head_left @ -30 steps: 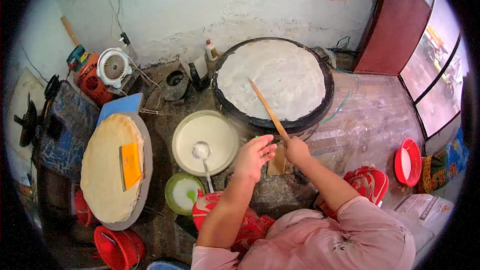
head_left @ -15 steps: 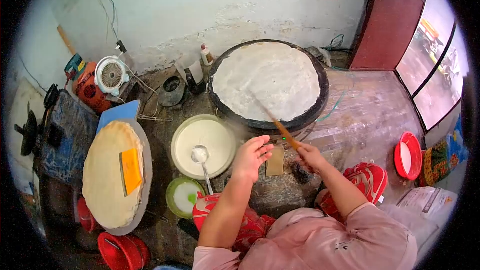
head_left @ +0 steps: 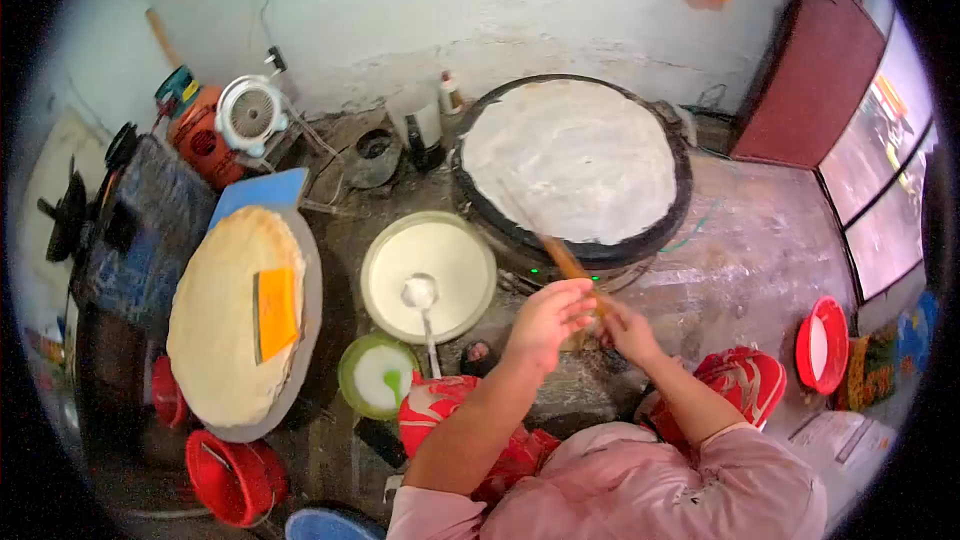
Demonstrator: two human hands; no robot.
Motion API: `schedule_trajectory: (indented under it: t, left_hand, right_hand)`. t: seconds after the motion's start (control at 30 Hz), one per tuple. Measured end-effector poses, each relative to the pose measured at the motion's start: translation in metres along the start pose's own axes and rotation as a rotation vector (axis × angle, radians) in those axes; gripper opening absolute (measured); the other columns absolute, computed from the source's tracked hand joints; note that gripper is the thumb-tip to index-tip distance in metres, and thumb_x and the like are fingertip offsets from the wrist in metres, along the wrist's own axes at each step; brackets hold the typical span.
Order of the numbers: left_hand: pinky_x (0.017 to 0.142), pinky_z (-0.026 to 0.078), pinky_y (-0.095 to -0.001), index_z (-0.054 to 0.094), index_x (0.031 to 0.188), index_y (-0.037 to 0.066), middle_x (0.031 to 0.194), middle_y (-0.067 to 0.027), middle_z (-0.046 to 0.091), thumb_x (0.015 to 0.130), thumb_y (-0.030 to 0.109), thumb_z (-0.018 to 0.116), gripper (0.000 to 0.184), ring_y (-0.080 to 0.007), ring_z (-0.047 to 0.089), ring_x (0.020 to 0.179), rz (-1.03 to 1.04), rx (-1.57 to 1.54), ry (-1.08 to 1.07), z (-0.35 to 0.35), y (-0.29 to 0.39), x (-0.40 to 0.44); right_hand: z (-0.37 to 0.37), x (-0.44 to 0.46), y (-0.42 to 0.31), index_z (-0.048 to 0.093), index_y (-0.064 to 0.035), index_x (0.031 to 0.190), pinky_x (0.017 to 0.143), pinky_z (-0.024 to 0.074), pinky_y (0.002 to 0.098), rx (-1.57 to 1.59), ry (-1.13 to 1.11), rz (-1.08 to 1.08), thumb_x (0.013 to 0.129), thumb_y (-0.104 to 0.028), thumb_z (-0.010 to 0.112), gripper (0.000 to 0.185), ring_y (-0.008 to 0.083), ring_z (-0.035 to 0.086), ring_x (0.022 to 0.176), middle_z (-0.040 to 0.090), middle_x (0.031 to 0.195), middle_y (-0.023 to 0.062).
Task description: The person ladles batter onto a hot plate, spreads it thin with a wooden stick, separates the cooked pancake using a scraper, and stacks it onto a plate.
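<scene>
My right hand [head_left: 630, 333] is closed round the handle end of a long wooden batter spreader [head_left: 562, 257]. The spreader's thin far end, blurred, reaches over the near left edge of a round black griddle [head_left: 676, 230]. A wide white layer of batter [head_left: 572, 155] covers most of the griddle. My left hand [head_left: 548, 325] is beside the handle, fingers slightly curled and apart, holding nothing; whether its fingertips touch the handle I cannot tell. Left of the griddle stands a tub of batter [head_left: 385, 265] with a metal ladle [head_left: 430, 335] resting in it.
A stack of thin flatbreads [head_left: 215, 330] with an orange scraper [head_left: 279, 315] on top lies at left. In front of it stand a green bowl [head_left: 350, 390] and a red bucket [head_left: 235, 500]. A red basin [head_left: 808, 350] is at right, a blower [head_left: 250, 115] at back left.
My left hand has come nearer the spreader's handle. The spreader has drawn back toward the griddle's near left edge. The whole view has shifted, with the griddle further right.
</scene>
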State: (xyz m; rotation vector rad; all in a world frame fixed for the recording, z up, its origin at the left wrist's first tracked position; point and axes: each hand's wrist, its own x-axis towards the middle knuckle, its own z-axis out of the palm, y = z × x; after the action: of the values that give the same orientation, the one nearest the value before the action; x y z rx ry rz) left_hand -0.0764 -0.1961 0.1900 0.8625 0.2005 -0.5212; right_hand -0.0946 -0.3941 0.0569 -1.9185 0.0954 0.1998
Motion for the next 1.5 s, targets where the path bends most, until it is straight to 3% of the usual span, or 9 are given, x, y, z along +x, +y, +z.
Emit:
schedule_trajectory:
  t: [0.13, 0.4, 0.63, 0.83, 0.9, 1.03, 1.13, 1.27, 1.5]
  left_hand:
    - [0.076, 0.045, -0.0306, 0.053, 0.108, 0.0, 0.111, -0.009, 0.056, 0.086, 0.015, 0.049, 0.027, -0.0209, 0.056, 0.095, -0.038, 0.029, 0.041, 0.0, 0.002, 0.006]
    - [0.073, 0.044, -0.0264, 0.056, 0.106, 0.004, 0.103, -0.0042, 0.056, 0.085, 0.016, 0.048, 0.026, -0.0136, 0.055, 0.089, 0.042, -0.009, 0.049, -0.011, 0.017, 0.007]
    - [0.073, 0.043, -0.0253, 0.055, 0.106, 0.002, 0.101, -0.0044, 0.056, 0.084, 0.016, 0.049, 0.027, -0.013, 0.053, 0.09, 0.068, -0.053, 0.055, -0.017, 0.038, -0.004]
    - [0.082, 0.042, -0.0369, 0.05, 0.113, -0.002, 0.112, -0.0128, 0.055, 0.085, 0.011, 0.045, 0.032, -0.0272, 0.054, 0.099, 0.45, -0.166, 0.166, -0.044, 0.107, -0.062]
    - [0.077, 0.045, -0.0315, 0.051, 0.11, -0.002, 0.108, -0.0125, 0.055, 0.083, 0.008, 0.049, 0.029, -0.0213, 0.056, 0.093, 0.727, -0.224, 0.209, -0.071, 0.131, -0.093]
    - [0.075, 0.045, -0.0265, 0.051, 0.111, 0.0, 0.1, -0.0093, 0.055, 0.08, 0.014, 0.059, 0.034, -0.0139, 0.054, 0.089, 1.06, 0.29, 1.008, -0.169, 0.149, -0.106]
    - [0.095, 0.032, -0.047, 0.045, 0.121, 0.002, 0.124, -0.0254, 0.041, 0.074, 0.04, 0.063, 0.063, -0.0357, 0.039, 0.116, 0.433, 1.579, 1.68, -0.259, 0.136, -0.108]
    - [0.092, 0.03, -0.0548, 0.045, 0.12, 0.004, 0.124, -0.0263, 0.04, 0.071, 0.051, 0.062, 0.07, -0.0401, 0.038, 0.116, -0.02, 1.743, 1.647, -0.292, 0.126, -0.128]
    - [0.06, 0.045, -0.0425, 0.058, 0.09, 0.002, 0.074, -0.019, 0.06, 0.078, 0.037, 0.059, 0.038, -0.0362, 0.058, 0.066, 0.29, 1.785, 1.383, -0.286, 0.151, -0.163]
  right_hand:
    - [0.07, 0.035, 0.006, 0.039, -0.0068, 0.129, 0.056, 0.0462, 0.0279, -0.35, -0.273, -0.033, 0.089, -0.007, 0.044, 0.04, 0.0151, 0.056, 0.062, 0.059, 0.078, 0.0066]
    - [0.168, 0.099, -0.001, 0.025, -0.003, 0.134, 0.072, 0.0462, 0.0285, 0.333, -0.443, 0.108, 0.085, -0.01, 0.053, 0.057, 0.0189, 0.056, 0.085, 0.054, 0.107, 0.0127]
    - [0.162, 0.09, 0.061, 0.045, -0.0044, 0.121, 0.071, 0.0458, 0.035, -0.07, -0.367, 0.01, 0.083, -0.014, 0.053, 0.04, 0.0243, 0.057, 0.087, 0.058, 0.104, 0.0144]
    - [0.107, 0.047, 0.153, 0.055, -0.0035, 0.113, 0.071, 0.0458, 0.037, -0.311, -0.603, 0.095, 0.081, -0.019, 0.054, 0.036, 0.0258, 0.058, 0.084, 0.061, 0.102, 0.0138]
    - [0.089, 0.011, 0.061, 0.056, -0.0008, 0.109, 0.06, 0.0491, 0.0295, -0.341, -0.62, 0.364, 0.084, -0.019, 0.058, 0.031, 0.0163, 0.059, 0.068, 0.062, 0.089, 0.0083]
    - [0.058, -0.005, 0.118, 0.054, -0.0011, 0.112, 0.06, 0.049, 0.03, -0.265, -0.678, 0.301, 0.085, -0.015, 0.056, 0.031, 0.0166, 0.059, 0.068, 0.062, 0.087, 0.0087]
    - [0.057, -0.003, 0.194, 0.052, 0.0002, 0.113, 0.056, 0.0477, 0.0294, -0.195, -0.59, 0.229, 0.086, -0.011, 0.053, 0.029, 0.0156, 0.057, 0.065, 0.062, 0.084, 0.0092]
    - [0.051, -0.016, 0.157, 0.055, -0.0063, 0.112, 0.058, 0.0465, 0.0306, -0.189, -0.545, 0.404, 0.084, -0.018, 0.055, 0.031, 0.0165, 0.058, 0.065, 0.063, 0.082, 0.0101]
    - [0.062, -0.007, 0.143, 0.059, -0.0119, 0.111, 0.067, 0.0482, 0.031, -0.119, -0.522, 0.341, 0.081, -0.03, 0.058, 0.035, 0.0178, 0.061, 0.073, 0.065, 0.09, 0.009]
